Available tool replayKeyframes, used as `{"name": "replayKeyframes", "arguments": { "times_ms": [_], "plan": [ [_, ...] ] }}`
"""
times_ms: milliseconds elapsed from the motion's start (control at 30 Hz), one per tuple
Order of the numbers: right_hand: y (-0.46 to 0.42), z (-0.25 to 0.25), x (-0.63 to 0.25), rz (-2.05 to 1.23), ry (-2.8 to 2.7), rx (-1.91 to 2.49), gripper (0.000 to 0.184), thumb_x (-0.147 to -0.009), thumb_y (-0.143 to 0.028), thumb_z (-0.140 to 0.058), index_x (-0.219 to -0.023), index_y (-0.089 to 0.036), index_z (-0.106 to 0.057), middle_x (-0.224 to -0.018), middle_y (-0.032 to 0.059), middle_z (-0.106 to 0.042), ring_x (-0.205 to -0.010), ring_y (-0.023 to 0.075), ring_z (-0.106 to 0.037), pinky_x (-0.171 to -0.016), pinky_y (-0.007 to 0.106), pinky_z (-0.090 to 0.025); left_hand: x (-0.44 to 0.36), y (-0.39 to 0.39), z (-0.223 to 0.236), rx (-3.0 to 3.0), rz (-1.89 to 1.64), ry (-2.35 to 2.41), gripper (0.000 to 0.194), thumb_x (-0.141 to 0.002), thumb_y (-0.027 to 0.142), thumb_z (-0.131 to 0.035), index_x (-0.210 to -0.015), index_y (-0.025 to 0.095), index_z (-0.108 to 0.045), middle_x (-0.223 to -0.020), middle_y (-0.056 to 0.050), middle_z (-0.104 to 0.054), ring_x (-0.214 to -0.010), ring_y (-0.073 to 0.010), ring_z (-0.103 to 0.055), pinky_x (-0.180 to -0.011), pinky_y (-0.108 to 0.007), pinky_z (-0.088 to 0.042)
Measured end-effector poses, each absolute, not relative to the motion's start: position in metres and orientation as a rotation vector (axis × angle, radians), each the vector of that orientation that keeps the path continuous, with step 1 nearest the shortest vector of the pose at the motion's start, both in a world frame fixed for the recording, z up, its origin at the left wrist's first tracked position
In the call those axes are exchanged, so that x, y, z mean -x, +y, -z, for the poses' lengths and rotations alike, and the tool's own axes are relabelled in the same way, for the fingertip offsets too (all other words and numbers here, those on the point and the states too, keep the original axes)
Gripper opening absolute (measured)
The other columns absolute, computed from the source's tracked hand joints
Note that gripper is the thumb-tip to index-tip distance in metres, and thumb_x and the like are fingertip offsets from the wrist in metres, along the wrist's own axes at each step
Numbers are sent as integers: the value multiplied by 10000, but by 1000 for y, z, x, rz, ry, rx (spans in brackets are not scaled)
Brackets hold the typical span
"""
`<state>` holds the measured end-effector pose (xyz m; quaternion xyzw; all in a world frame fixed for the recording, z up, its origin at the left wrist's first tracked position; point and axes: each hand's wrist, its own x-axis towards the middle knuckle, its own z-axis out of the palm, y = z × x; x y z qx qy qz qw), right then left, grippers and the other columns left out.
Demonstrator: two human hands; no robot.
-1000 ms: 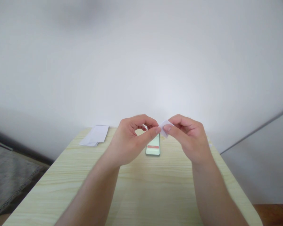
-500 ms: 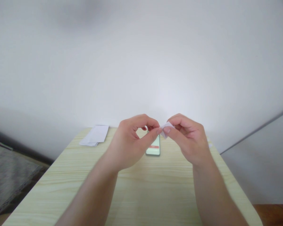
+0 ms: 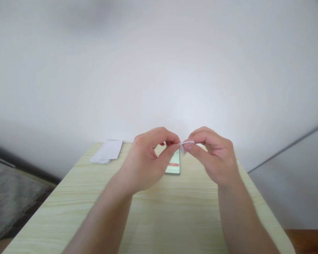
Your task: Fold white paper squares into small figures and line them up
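Note:
A small folded piece of white paper [image 3: 186, 145] is held above the table between both hands. My left hand [image 3: 145, 160] pinches its left end with thumb and forefinger. My right hand [image 3: 214, 155] pinches its right end, fingers curled round it. Both hands hover over a phone [image 3: 173, 166] that lies flat on the pale wooden table [image 3: 159, 208], its lit screen showing a red bar; the hands cover its upper part.
A small stack of white paper sheets [image 3: 107, 151] lies at the table's far left corner. A plain white wall [image 3: 159, 70] rises right behind the table. A grey woven surface [image 3: 7, 197] is at the lower left, beyond the table's edge.
The paper has turned flatter and edge-on between the fingertips, and both hands have shifted very slightly. The phone and paper stack have not moved.

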<state>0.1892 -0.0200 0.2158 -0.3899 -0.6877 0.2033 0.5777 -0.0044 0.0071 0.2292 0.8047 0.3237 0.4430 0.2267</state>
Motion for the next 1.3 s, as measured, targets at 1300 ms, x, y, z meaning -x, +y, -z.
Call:
{"name": "replayKeyframes", "arguments": {
  "times_ms": [1300],
  "plan": [
    [-16, -208, -180, -786, -1315, 917, 167, -862, -230, -745, -1003, -239, -655, -847, 3, -718, -785, 171, -712, -728, 336, -613, -9, 15, -211, -2417, -1735, 847, 124, -874, 139, -679, -942, 226, -735, -918, -36, -751, -861, -180, -673, -802, -334, -546]
  ]
}}
